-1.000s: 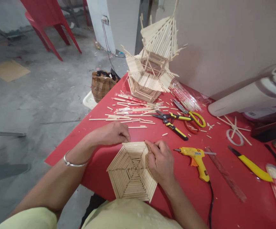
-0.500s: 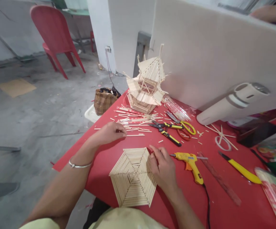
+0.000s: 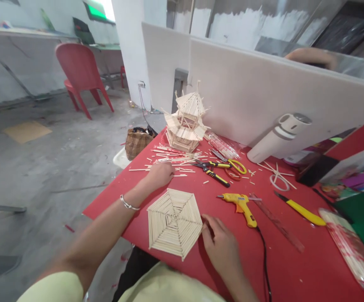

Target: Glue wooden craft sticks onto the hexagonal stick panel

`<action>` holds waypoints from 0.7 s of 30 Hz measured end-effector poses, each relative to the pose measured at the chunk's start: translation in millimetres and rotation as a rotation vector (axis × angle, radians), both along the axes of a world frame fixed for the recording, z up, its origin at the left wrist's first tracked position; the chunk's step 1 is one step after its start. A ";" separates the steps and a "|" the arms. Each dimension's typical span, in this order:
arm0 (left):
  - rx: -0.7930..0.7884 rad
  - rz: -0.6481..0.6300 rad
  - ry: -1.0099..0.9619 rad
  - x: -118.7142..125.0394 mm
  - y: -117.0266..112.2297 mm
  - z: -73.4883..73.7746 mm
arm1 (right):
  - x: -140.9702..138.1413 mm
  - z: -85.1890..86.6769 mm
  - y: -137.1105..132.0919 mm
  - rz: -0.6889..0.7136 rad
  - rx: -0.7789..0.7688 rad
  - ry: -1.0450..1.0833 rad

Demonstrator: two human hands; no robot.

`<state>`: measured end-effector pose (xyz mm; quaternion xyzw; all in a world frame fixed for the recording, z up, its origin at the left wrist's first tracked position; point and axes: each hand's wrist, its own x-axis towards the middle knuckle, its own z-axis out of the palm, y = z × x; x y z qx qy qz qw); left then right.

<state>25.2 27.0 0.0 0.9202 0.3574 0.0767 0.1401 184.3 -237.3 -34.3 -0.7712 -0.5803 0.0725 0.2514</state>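
Note:
A hexagonal panel of wooden sticks (image 3: 174, 220), laid in rings around its centre, lies flat on the red table (image 3: 182, 277). At the panel's right edge is my right hand (image 3: 221, 241), its fingers bent, thumb and forefinger a little apart, fingertips at the rim. My left hand (image 3: 161, 174) is beyond the panel, among loose cut sticks (image 3: 182, 159). Its fingers are closed and point down; whatever is between them is hidden. Farther back stands a tiered pagoda model (image 3: 188, 119) of the same sticks.
Right of the panel lie a yellow glue gun (image 3: 241, 205) with a black cord, a yellow utility knife (image 3: 304, 211), black-yellow cutters (image 3: 216, 174) and yellow-handled scissors (image 3: 236, 165). A white thermos (image 3: 274, 140) leans against the partition (image 3: 232, 96). Packaged sticks (image 3: 348, 247) sit at far right.
The panel has turned clockwise. My right hand has slid down along its right edge. My left hand has reached farther in among the loose sticks. The camera view has tilted up.

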 end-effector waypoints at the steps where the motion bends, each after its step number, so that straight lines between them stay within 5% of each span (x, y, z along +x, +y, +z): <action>1: 0.009 -0.016 0.019 3.3 0.2 0.3 | -1.3 0.8 -2.5 0.014 -0.012 0.004; 9: -0.031 -0.107 0.101 0.8 7.4 11.4 | -2.1 14.8 12.7 0.119 0.079 -0.057; 21: -0.434 -0.379 0.053 -3.2 14.6 23.3 | 19.6 5.7 82.3 0.103 0.085 0.040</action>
